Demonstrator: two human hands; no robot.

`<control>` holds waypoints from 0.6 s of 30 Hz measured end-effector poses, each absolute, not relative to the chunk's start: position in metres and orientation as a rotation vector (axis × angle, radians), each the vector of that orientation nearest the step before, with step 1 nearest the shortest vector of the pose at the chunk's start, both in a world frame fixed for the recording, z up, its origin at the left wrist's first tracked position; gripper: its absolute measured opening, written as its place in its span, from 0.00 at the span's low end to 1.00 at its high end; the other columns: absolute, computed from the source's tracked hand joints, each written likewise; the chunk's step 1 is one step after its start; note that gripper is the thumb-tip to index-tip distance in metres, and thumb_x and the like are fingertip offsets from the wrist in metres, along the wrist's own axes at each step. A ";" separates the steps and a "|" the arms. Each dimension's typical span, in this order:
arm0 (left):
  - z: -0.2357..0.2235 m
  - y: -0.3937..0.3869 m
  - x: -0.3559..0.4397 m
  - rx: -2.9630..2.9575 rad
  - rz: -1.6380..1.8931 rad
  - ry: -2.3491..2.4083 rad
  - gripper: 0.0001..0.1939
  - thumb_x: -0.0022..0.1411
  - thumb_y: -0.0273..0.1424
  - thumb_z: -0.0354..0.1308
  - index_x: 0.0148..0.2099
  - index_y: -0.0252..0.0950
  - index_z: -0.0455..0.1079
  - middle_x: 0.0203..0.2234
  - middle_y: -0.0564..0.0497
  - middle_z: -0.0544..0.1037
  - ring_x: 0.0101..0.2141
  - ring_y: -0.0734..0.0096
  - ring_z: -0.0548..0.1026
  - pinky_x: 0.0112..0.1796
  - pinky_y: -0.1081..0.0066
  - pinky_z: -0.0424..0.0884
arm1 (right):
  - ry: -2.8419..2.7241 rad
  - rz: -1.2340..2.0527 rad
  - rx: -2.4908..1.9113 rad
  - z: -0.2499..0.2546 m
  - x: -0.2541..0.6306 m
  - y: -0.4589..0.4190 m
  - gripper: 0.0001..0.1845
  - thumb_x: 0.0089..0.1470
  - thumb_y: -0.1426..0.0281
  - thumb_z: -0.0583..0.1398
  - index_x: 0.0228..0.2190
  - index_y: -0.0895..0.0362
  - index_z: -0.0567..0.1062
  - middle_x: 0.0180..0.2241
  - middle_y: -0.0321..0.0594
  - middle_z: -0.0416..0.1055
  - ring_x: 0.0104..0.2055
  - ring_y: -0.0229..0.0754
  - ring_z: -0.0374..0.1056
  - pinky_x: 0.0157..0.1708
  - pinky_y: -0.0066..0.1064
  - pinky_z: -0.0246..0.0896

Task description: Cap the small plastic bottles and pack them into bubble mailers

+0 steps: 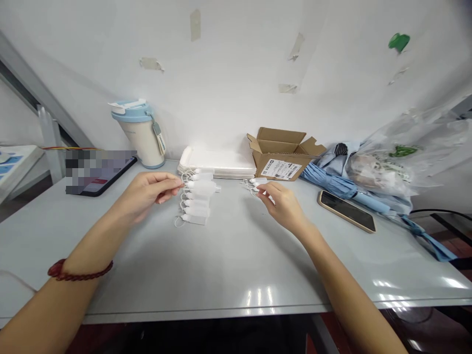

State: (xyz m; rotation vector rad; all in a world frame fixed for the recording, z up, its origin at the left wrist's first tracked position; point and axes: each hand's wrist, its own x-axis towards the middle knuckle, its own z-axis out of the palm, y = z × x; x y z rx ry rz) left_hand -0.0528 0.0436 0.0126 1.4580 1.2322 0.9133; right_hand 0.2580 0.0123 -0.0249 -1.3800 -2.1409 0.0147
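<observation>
A row of several small white tags with string loops (197, 199) lies on the grey table (228, 265), just right of my left hand (147, 192). The fingers of that hand are pinched together at the string end of one tag in the row. My right hand (280, 202) reaches to a smaller heap of white tags (254, 184) in front of the cardboard box and pinches one of them between thumb and fingers. A red bead bracelet (75, 273) circles my left wrist.
At the back stand a blue-lidded cup (139, 132), a stack of white sheets (217, 163) and an open cardboard box (282, 155). A phone (346, 210) lies right of my right hand, beside a blue umbrella (342, 184) and plastic bags (398, 157). A tablet (99, 177) lies left.
</observation>
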 end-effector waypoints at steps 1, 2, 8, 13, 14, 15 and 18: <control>0.013 0.045 -0.056 1.479 0.850 1.237 0.10 0.55 0.31 0.59 0.23 0.33 0.69 0.18 0.56 0.66 0.19 0.81 0.56 0.24 0.74 0.52 | -2.162 0.011 -1.425 -0.026 0.261 0.014 0.09 0.59 0.72 0.53 0.38 0.58 0.72 0.35 0.46 0.73 0.35 0.44 0.68 0.34 0.34 0.62; 0.013 0.047 -0.058 1.503 0.787 1.242 0.11 0.55 0.32 0.59 0.23 0.33 0.69 0.18 0.55 0.67 0.19 0.81 0.55 0.24 0.74 0.52 | -2.179 0.013 -1.472 -0.026 0.264 0.016 0.09 0.58 0.73 0.53 0.38 0.58 0.72 0.35 0.47 0.73 0.36 0.45 0.68 0.35 0.34 0.62; 0.007 0.054 -0.062 1.572 0.620 1.298 0.14 0.55 0.35 0.58 0.21 0.34 0.67 0.15 0.56 0.64 0.19 0.78 0.54 0.24 0.74 0.51 | -2.240 0.045 -1.696 -0.026 0.275 0.021 0.08 0.55 0.78 0.55 0.36 0.61 0.73 0.39 0.49 0.73 0.42 0.48 0.68 0.41 0.36 0.62; 0.009 0.052 -0.058 1.565 0.594 1.318 0.12 0.54 0.33 0.57 0.21 0.34 0.67 0.15 0.56 0.63 0.19 0.78 0.55 0.24 0.74 0.51 | -2.250 0.055 -1.767 -0.027 0.278 0.023 0.09 0.55 0.78 0.56 0.38 0.60 0.73 0.40 0.49 0.73 0.44 0.48 0.68 0.41 0.35 0.61; 0.010 0.051 -0.057 1.565 0.585 1.324 0.12 0.55 0.33 0.57 0.21 0.34 0.67 0.15 0.57 0.62 0.19 0.78 0.55 0.24 0.74 0.51 | -2.254 0.050 -1.778 -0.027 0.278 0.023 0.09 0.54 0.78 0.56 0.38 0.60 0.73 0.40 0.49 0.73 0.44 0.48 0.67 0.42 0.35 0.61; 0.010 0.050 -0.056 1.567 0.574 1.330 0.13 0.55 0.33 0.57 0.21 0.34 0.67 0.14 0.57 0.61 0.19 0.78 0.55 0.24 0.75 0.51 | -2.259 0.043 -1.786 -0.027 0.278 0.024 0.09 0.54 0.78 0.56 0.38 0.61 0.74 0.40 0.49 0.73 0.45 0.49 0.67 0.42 0.35 0.61; 0.009 0.050 -0.056 1.590 0.540 1.356 0.14 0.56 0.35 0.57 0.21 0.35 0.67 0.13 0.58 0.59 0.19 0.77 0.55 0.23 0.75 0.51 | -2.274 0.024 -1.801 -0.029 0.279 0.025 0.10 0.54 0.77 0.57 0.39 0.61 0.74 0.41 0.49 0.73 0.45 0.49 0.67 0.42 0.35 0.61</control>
